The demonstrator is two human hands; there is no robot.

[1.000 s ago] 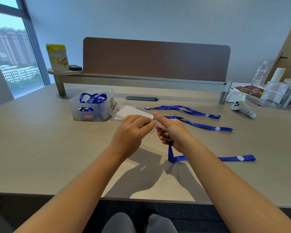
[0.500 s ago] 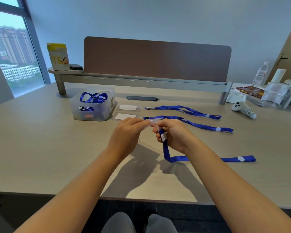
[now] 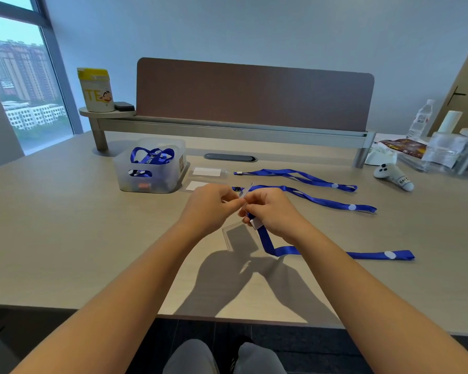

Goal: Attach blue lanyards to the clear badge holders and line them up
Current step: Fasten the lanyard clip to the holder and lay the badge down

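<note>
The bench point(image 3: 65, 225) is matt, pale wood-look laminate, smooth with a faint grain. The lanyards point(image 3: 322, 182) are blue woven cloth with a slight sheen, each with a white dot. The holder point(image 3: 238, 238) under the hands is clear, glossy plastic, hard to make out against the bench. The bin point(image 3: 149, 174) is frosted, translucent plastic. The screen point(image 3: 254, 95) looks like matt brown felt, on a brushed grey metal rail point(image 3: 227, 129). The controller point(image 3: 393, 176) is smooth white plastic.

Soft daylight from the left window point(image 3: 19, 85), arm shadows on the desk point(image 3: 65, 225), wide-angle edge bending
</note>
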